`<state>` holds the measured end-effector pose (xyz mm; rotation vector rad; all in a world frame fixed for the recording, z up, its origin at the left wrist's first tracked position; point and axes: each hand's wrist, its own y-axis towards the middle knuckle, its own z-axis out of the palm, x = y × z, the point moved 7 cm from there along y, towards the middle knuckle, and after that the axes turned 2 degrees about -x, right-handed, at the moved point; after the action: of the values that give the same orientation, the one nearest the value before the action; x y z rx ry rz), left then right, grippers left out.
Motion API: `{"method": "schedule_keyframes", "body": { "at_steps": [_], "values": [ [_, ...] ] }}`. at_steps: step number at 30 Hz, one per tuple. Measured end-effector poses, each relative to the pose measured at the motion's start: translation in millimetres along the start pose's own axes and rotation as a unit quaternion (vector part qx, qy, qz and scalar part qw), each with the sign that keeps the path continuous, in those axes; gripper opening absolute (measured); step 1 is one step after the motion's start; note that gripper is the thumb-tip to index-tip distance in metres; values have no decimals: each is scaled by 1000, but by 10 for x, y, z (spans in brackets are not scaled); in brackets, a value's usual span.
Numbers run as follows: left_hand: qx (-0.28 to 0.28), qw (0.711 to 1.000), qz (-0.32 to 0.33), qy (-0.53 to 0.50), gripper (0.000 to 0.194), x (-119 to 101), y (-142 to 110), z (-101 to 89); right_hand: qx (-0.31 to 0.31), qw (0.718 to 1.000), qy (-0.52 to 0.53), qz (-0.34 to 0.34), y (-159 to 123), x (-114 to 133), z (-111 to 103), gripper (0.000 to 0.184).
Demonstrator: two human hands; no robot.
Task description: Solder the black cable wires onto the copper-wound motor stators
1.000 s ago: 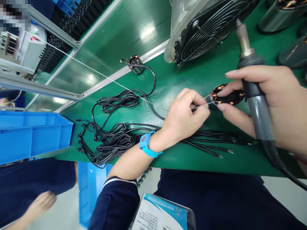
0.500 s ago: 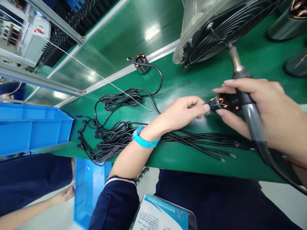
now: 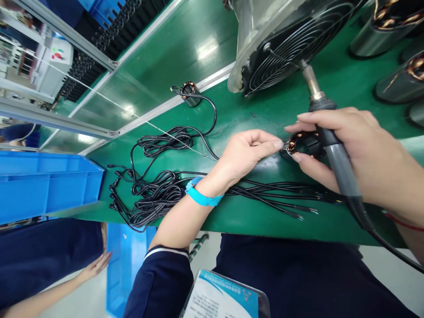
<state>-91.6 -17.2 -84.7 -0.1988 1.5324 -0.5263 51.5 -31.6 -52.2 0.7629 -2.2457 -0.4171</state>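
Note:
My left hand (image 3: 247, 153), with a blue wristband (image 3: 200, 194), pinches a thin wire at the mouth of a small motor stator with copper windings (image 3: 303, 145). My right hand (image 3: 361, 154) steadies that stator between fingertips and thumb, and a grey hot-air tool (image 3: 331, 145) with a metal nozzle rests in the same hand. A bundle of black cables with stripped ends (image 3: 278, 196) lies on the green bench just below both hands.
Coiled black cables (image 3: 155, 192) lie at left, one leading to another stator (image 3: 189, 92). A wire-guarded fan (image 3: 291, 39) stands behind; metal cylinders (image 3: 397, 79) sit at right. A blue bin (image 3: 46, 185) is at far left, and another person's hand (image 3: 96, 267) below it.
My left hand has shifted slightly and closed its pinch on the wire at the stator. The view has drifted; the other person's hand at lower left has opened out.

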Motion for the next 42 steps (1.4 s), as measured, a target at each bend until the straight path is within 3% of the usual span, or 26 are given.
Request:
{"method": "schedule_keyframes", "body": {
  "at_steps": [4, 10, 13, 17, 23, 29, 32, 35, 38, 42],
  "values": [
    [-3, 1000, 8, 15, 27, 10, 2, 28, -5, 1000, 6, -11, 14, 33, -7, 47],
    [38, 996, -21, 72, 20, -30, -15, -39, -13, 999, -14, -27, 16, 68, 13, 47],
    [32, 997, -9, 68, 15, -21, -23, -27, -16, 999, -23, -35, 20, 76, 10, 47],
    [37, 998, -14, 38, 23, 43, -21, 55, -21, 998, -36, -53, 27, 115, -3, 44],
    [116, 991, -63, -14, 24, 50, -24, 76, -45, 997, -48, -51, 22, 132, -53, 38],
    [194, 980, -6, 39, 21, 95, -35, 183, -67, 997, -33, -34, 6, 129, -64, 30],
    [156, 979, 60, 121, 21, 69, -30, 207, -83, 995, -42, -19, 12, 130, -42, 28],
    [64, 956, 141, 250, 19, -122, -43, 107, -99, 994, -37, -10, 27, 162, -61, 34],
    [-55, 909, 172, 375, 19, -378, -50, -148, -110, 994, -11, 21, 29, 144, -145, 41],
    [-209, 842, 121, 483, 22, -634, -12, -674, -115, 989, 9, 91, -40, -65, -245, 46]
  ]
}}
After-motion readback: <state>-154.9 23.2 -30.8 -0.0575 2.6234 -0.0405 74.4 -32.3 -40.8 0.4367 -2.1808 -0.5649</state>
